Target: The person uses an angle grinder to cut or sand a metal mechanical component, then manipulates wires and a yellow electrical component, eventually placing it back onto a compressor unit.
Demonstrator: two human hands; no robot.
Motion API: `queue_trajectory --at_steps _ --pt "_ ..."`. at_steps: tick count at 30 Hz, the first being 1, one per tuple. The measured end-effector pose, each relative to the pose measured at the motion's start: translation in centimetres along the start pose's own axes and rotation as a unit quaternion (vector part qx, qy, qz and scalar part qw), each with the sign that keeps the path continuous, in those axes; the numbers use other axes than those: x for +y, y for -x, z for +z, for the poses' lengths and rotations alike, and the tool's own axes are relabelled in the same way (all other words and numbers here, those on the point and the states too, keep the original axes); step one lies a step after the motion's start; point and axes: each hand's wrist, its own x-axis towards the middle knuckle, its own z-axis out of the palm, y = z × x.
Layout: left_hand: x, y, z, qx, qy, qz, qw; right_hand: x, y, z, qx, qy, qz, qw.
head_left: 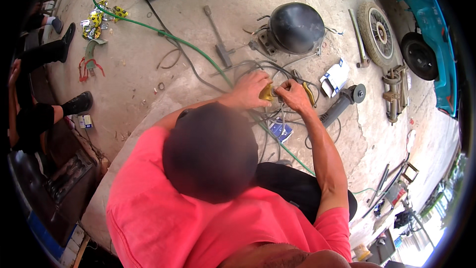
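My left hand curls around a small brass-yellow piece, whose full shape the fingers hide. Close beside it, my right hand is closed in a pinch at the yellow piece's edge; what its fingertips hold is too small to make out. Yellow-handled pliers lie just right of my right hand. Dark cables loop around and under both hands. A blue box lies below them on the floor. A blurred dark round shape covers part of my left arm.
Beyond my hands stands a black dome-shaped compressor. An angle grinder and white box lie right. A hammer-like tool and green hose are left. Farther right are a spoked wheel and blue vehicle. People sit left.
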Motion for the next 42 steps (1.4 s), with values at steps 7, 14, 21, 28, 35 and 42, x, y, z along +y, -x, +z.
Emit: queue_trajectory --at_steps 7,14,21,28,35,42 --pt "-1.2 -0.1 0.4 0.031 -0.049 0.082 0.995 -2.0 0.7 1.2 0.012 0.136 -0.019 0.99" --pt "0.0 -0.1 -0.4 0.019 0.005 0.131 0.991 -3.7 2.5 0.8 -0.114 0.252 -0.012 0.961" --pt "1.0 0.0 -0.8 -0.04 0.005 0.102 0.994 -2.5 3.5 1.0 -0.085 0.248 -0.071 0.962" --pt "1.8 0.4 -0.8 -0.012 -0.001 0.085 0.996 -3.8 3.8 1.0 -0.09 0.262 -0.071 0.958" --pt "1.8 0.2 -0.9 -0.034 0.032 0.055 0.997 -4.0 4.1 0.6 -0.068 0.258 -0.075 0.961" --pt "1.5 0.1 -0.9 -0.042 0.023 0.07 0.996 -4.2 4.1 0.8 -0.075 0.271 -0.068 0.957"
